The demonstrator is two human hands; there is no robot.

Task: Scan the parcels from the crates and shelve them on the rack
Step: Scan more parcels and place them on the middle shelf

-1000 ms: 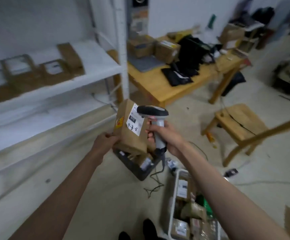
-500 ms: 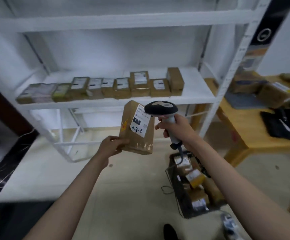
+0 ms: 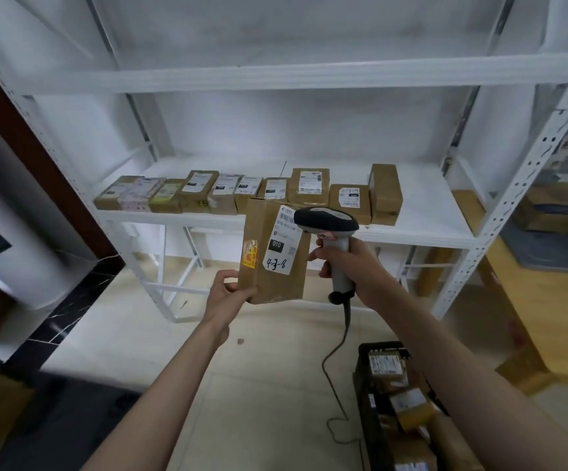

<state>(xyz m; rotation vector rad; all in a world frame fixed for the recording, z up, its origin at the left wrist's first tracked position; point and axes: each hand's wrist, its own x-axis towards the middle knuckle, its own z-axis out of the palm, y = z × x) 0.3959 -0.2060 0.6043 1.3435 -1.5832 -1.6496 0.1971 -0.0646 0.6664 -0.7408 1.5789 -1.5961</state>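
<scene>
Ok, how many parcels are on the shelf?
10 parcels, in one row along the front of the middle shelf, from its left end to just past centre. The held parcel covers part of the row, so another may be hidden.

A row of brown cardboard parcels (image 3: 248, 193) lies on the white metal rack's (image 3: 411, 232) middle shelf, mid-frame; a black plastic crate (image 3: 371, 402) of parcels sits on the floor, lower right.

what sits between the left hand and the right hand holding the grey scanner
In the head view, the upright brown cardboard parcel, gripped by the left hand, stands between it and the right hand on the grey scanner.
</scene>
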